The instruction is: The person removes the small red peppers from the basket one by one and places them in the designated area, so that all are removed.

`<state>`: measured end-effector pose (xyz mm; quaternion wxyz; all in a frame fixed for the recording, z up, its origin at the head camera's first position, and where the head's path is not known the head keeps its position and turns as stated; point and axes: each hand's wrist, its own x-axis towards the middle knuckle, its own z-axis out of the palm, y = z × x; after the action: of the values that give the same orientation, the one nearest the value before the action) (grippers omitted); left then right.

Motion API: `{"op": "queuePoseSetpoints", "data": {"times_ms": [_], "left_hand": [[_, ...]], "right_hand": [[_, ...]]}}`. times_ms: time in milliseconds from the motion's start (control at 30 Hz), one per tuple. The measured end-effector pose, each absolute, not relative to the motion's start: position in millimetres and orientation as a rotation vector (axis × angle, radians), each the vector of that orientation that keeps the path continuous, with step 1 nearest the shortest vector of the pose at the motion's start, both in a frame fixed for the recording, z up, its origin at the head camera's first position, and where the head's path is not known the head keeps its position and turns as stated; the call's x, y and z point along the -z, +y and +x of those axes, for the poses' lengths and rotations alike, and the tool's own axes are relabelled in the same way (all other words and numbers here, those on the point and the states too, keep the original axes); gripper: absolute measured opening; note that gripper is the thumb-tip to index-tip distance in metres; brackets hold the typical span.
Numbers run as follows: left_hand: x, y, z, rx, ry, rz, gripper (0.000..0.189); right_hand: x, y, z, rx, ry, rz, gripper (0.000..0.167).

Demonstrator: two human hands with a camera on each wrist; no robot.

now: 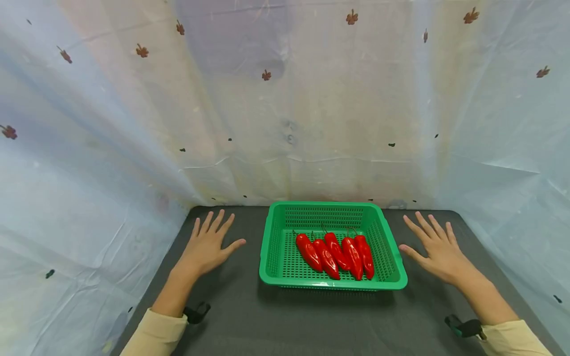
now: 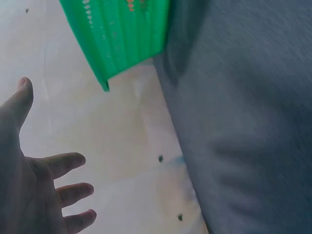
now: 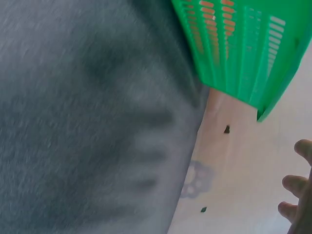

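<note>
A green plastic basket [image 1: 333,284] with slotted walls stands on the dark table, and several glossy red chili peppers [image 1: 327,258] lie side by side on its floor, stems toward the back. To the basket's left my left hand [image 1: 206,245] hovers with its fingers spread, apart from the basket and holding nothing. My right hand [image 1: 438,249] is spread the same way on the other side, also touching nothing. Each wrist view shows a side of the basket; in the right wrist view, red shows through its slots, and only some fingertips [image 3: 295,185] appear at the edge.
The dark grey table [image 1: 320,326] extends around the basket, with hand shadows on it. Pale plastic sheeting [image 1: 329,113] with leaf marks hangs behind and on both sides. A black strap [image 1: 197,313] hangs at the left wrist, another strap [image 1: 464,326] at the right.
</note>
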<state>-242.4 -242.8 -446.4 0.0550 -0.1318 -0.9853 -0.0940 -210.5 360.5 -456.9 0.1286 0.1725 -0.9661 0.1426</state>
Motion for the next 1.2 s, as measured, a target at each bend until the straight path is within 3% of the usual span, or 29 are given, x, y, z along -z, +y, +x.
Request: {"op": "queuePoseSetpoints", "data": {"times_ms": [1200], "left_hand": [[414, -128, -254, 0.531, -2.979, -0.821, 0.083]], "right_hand": [[462, 304, -188, -0.533, -2.864, 0.609, 0.097]]}}
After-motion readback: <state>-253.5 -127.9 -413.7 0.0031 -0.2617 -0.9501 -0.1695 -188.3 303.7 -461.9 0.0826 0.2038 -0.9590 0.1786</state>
